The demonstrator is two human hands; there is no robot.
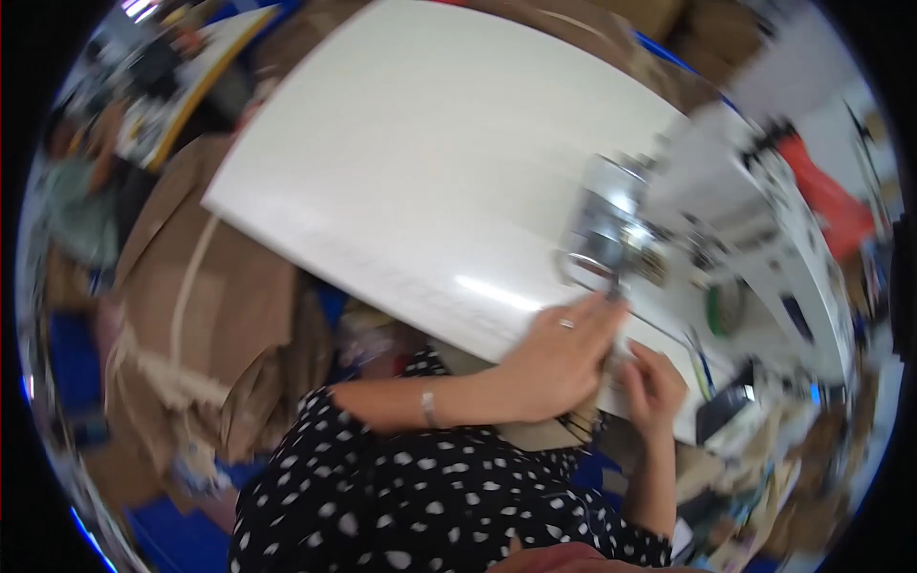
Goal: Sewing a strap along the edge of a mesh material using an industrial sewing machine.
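My left hand [559, 361] reaches over the front edge of a white sewing table [411, 143], a ring on one finger. Its fingers are stretched out and close together, with the tips beside the shiny metal plate [611, 205] of a white sewing machine [764, 210]. To its right is my right hand [657, 387], fingers half curled and thumb apart, with nothing I can make out in them. A narrow brownish piece, perhaps cloth [606, 382], shows blurred between the hands; whether either hand touches it I cannot tell.
Brown cloth [229, 296] with a pale strip hangs at the table's left. A green roll [726, 307] sits by the machine, and a red bag [826, 196] hangs behind it. Another person [86, 201] is at a table at the far left. Cloth pieces [764, 477] pile at the right.
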